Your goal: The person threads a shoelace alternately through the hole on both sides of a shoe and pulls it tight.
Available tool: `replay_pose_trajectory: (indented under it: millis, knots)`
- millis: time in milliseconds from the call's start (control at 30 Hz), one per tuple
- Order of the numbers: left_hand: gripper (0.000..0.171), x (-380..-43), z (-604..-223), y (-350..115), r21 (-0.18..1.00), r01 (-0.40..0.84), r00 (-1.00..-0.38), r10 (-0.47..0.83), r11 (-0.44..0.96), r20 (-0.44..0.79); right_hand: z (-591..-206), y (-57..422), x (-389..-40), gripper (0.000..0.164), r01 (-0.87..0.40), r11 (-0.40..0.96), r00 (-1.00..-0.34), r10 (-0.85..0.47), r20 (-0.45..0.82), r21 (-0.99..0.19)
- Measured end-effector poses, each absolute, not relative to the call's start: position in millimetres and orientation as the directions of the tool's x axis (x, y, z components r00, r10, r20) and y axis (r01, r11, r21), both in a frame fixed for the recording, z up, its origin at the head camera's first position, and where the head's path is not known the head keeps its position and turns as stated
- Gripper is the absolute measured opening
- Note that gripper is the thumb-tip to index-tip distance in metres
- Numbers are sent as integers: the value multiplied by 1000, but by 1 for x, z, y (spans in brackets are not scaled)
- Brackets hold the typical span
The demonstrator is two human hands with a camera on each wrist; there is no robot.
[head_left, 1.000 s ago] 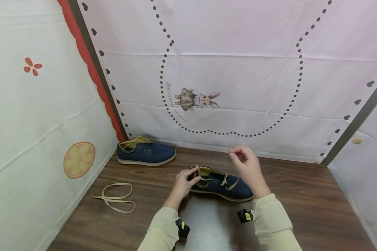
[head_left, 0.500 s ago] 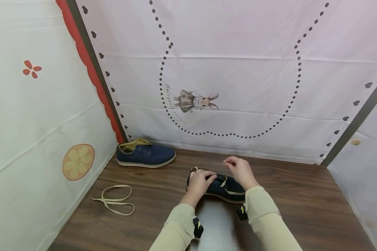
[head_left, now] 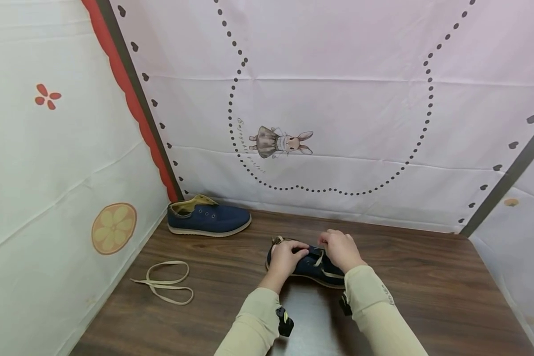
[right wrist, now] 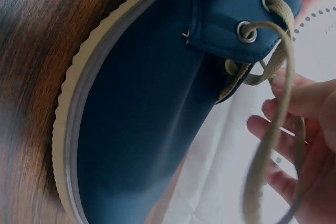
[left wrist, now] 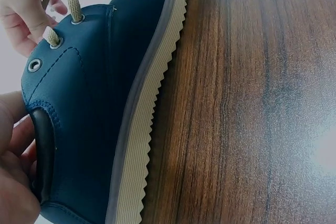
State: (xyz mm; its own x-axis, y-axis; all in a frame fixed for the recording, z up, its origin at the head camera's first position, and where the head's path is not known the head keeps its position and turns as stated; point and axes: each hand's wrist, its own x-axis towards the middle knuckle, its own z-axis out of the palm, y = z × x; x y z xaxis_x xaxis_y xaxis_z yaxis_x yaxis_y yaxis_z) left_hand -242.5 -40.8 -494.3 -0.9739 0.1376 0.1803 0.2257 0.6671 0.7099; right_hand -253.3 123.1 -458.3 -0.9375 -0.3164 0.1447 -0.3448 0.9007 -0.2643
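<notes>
A navy shoe (head_left: 313, 272) with a pale sole sits on the table, toe to the right. My left hand (head_left: 284, 258) grips the upper edge of its opening, fingers curled over the side in the left wrist view. Over the laces is my right hand (head_left: 340, 250). In the right wrist view its thumb and index finger pinch a beige shoelace (right wrist: 284, 85) beside the tongue. That lace runs through two of the metal eyelets on the near flap; another eyelet (left wrist: 34, 65) holds no lace. A long strand loops down in front of the right fingers.
Another navy shoe (head_left: 215, 220), without a lace, stands at the back left by the wall cloth. A loose beige lace (head_left: 165, 286) lies looped on the wooden table (head_left: 427, 291) at left. Printed cloths hang behind and at both sides.
My left hand has moved right, from the shoe's heel to the opening beside the eyelets. The right hand has come down from above the shoe to its laces.
</notes>
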Motion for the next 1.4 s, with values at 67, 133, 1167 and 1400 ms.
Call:
replay_pose_trajectory:
  millis: [67,133,1167,1400]
  knots:
    - [13,-243,-494,-40,715,222,-975,135,663,177,-458,123,-253,11,-346,899,-938,-322,131,-269]
    - [14,-242,-493,-40,721,220,-975,135,657,174,-458,123,-254,10,-348,897,-937,-326,123,-272]
    - [14,-247,-495,-34,575,176,-984,157,799,83,-468,163,-244,43,37,203,-953,-286,-95,-978]
    - [18,-253,-499,-42,774,184,-975,213,605,65,-494,173,-227,59,-21,403,-964,-250,-87,-915]
